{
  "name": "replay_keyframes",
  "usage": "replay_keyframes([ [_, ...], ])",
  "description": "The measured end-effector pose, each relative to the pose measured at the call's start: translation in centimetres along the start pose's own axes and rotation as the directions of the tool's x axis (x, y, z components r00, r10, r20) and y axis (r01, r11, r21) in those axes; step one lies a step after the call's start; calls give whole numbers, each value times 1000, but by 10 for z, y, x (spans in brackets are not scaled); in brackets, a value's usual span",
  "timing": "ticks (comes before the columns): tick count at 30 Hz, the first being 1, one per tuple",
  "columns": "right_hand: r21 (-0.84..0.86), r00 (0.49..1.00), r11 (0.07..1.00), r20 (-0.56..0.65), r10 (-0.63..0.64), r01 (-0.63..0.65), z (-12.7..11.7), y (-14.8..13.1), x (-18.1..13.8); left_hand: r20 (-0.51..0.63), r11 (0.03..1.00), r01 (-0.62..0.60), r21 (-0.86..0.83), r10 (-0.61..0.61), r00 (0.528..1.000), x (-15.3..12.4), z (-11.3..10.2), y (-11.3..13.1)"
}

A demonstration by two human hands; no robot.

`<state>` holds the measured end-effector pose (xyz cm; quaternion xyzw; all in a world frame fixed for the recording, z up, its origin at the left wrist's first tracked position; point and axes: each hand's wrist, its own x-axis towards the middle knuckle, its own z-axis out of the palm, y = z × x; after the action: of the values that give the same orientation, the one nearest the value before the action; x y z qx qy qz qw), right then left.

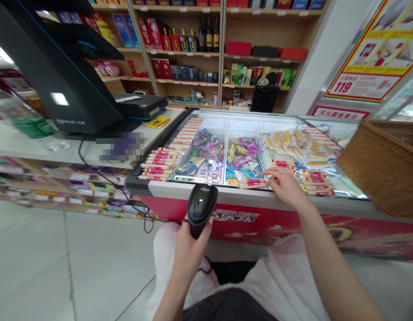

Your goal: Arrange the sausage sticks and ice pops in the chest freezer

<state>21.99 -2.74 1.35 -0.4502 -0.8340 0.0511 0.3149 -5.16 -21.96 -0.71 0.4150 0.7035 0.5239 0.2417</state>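
My left hand is wrapped round the handle of a black barcode scanner, held in front of the freezer's near edge with its head pointing away from me. At the front of the chest freezer's glass top, my right hand has its fingers pinched at the right end of a sausage pack with a red and white label. More sausage packs of the same look lie in a row to the right and in a stack at the left. Purple and yellow ice cream wrappers show under the glass.
A black checkout terminal stands on the white counter at left, with the scanner's cable hanging down. Packs of yellow food lie on the freezer's right part, beside a wicker basket. Stocked shelves line the back.
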Motion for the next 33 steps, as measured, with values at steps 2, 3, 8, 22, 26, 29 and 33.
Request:
replay_keyframes([
  [2, 29, 999, 1000, -40, 5, -4, 3, -7, 3, -7, 1000, 2, -6, -2, 1000, -1, 0, 0],
  [3, 57, 999, 998, -53, 4, -1, 6, -14, 7, -6, 1000, 4, -10, -4, 1000, -1, 0, 1],
  [8, 248, 997, 965, -16, -81, 82, 42, -72, 48, 26, 999, 38, -19, -37, 999, -2, -5, -3],
  [22, 305, 876, 838, 26, -482, 452, 165, -210, 143, 13, 990, 137, -29, -137, 990, 3, -29, -37],
  [26, 243, 887, 874, 89, -452, 421, 172, -221, 149, -7, 986, 165, -24, -165, 986, 3, -29, -42],
  [29, 251, 904, 893, 114, -412, 375, 173, -224, 149, -13, 986, 162, -30, -162, 987, 3, -29, -42],
  [33, 331, 933, 891, 75, -352, 310, 165, -222, 146, 1, 989, 145, -19, -145, 989, 3, -29, -39],
])
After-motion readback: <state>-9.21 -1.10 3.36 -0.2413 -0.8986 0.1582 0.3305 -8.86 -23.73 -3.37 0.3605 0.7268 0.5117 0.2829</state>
